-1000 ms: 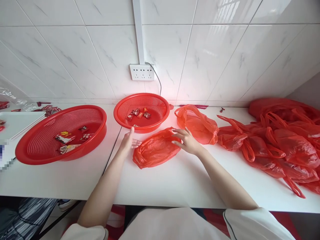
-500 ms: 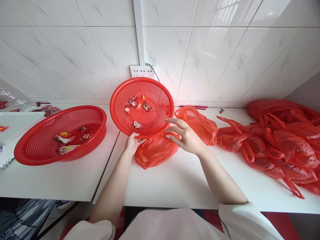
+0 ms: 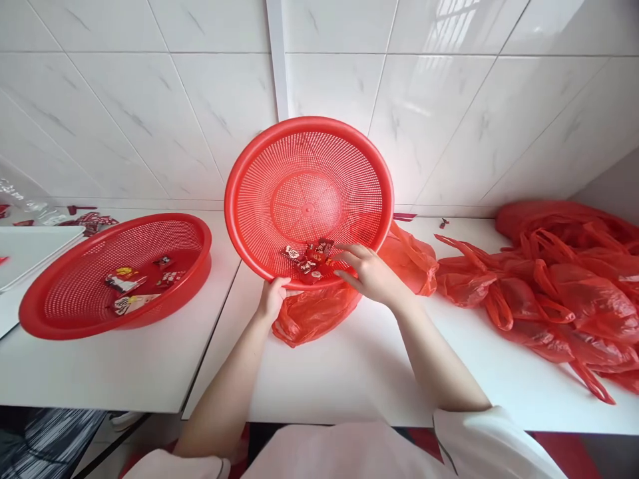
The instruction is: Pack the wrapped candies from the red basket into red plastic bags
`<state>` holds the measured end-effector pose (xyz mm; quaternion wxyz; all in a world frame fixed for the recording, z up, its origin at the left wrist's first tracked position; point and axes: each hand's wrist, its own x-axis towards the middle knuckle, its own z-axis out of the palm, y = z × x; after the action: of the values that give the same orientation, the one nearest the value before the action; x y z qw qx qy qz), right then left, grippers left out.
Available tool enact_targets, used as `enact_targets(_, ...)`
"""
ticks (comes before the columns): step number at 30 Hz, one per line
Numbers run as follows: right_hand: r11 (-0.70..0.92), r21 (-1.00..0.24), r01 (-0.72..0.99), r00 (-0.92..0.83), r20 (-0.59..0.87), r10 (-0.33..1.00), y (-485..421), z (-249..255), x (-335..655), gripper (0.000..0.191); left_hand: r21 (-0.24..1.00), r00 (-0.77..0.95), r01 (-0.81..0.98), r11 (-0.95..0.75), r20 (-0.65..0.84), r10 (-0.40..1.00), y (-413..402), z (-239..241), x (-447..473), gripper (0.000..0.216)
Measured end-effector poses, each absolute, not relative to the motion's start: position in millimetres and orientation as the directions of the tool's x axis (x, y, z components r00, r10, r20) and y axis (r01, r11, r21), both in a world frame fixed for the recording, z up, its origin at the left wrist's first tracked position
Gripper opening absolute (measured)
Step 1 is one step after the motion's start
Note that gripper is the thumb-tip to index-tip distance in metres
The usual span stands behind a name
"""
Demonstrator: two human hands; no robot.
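Observation:
A red mesh plastic basket [image 3: 304, 150] is tipped steeply towards me, its far rim raised against the wall. My left hand [image 3: 273, 299] grips the near-left rim, thumb over the edge and fingers hidden beneath. Several small wrapped candies [image 3: 310, 261] have gathered at the low side of the basket. Over the near-right rim reaches my right hand [image 3: 372, 274], fingers apart beside the candies; I cannot tell whether it touches them. Under the low rim lies a red plastic bag [image 3: 317, 318], its opening hidden by the basket.
Another red basket [image 3: 117, 313] with several packets stands on the left, near a white tray [image 3: 30, 256]. A second red bag [image 3: 412, 263] sits behind my right hand. Many filled red bags [image 3: 559, 299] are piled at the right. A tiled wall closes the back.
The basket has been tilted up further, its far rim rising. The candies have slid from the middle down to the near rim. My right hand has reached over the rim.

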<state>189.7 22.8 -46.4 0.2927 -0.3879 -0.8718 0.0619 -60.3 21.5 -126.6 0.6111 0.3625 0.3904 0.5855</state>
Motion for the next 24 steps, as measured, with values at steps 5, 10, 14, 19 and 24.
enact_targets(5,0.677,-0.302,0.671,-0.597,0.322,0.735,27.3,-64.4,174.3,0.05,0.91,0.028,-0.414,0.004,0.009,1.0,17.0,-124.5,-58.1,0.029)
enact_targets(10,0.651,-0.287,0.702,-0.593,0.271,0.759,27.4,-75.8,159.8,0.06,0.892,-0.006,-0.45,-0.029,0.029,1.0,14.4,-120.5,-53.6,0.025)
enact_targets(14,0.648,-0.302,0.699,-0.593,0.263,0.761,27.2,-73.0,160.1,0.062,0.889,-0.039,-0.457,-0.036,0.021,0.999,16.3,-122.0,-54.6,0.03)
enact_targets(19,0.628,-0.375,0.682,-0.578,0.25,0.777,25.7,-68.1,167.8,0.059,0.902,-0.079,-0.431,-0.035,0.0,0.997,21.0,-129.3,-60.3,0.034)
enact_targets(24,0.636,-0.465,0.616,-0.575,0.285,0.766,23.2,-66.7,169.6,0.047,0.915,-0.104,-0.4,-0.055,0.014,0.994,20.3,-127.8,-60.4,0.034)
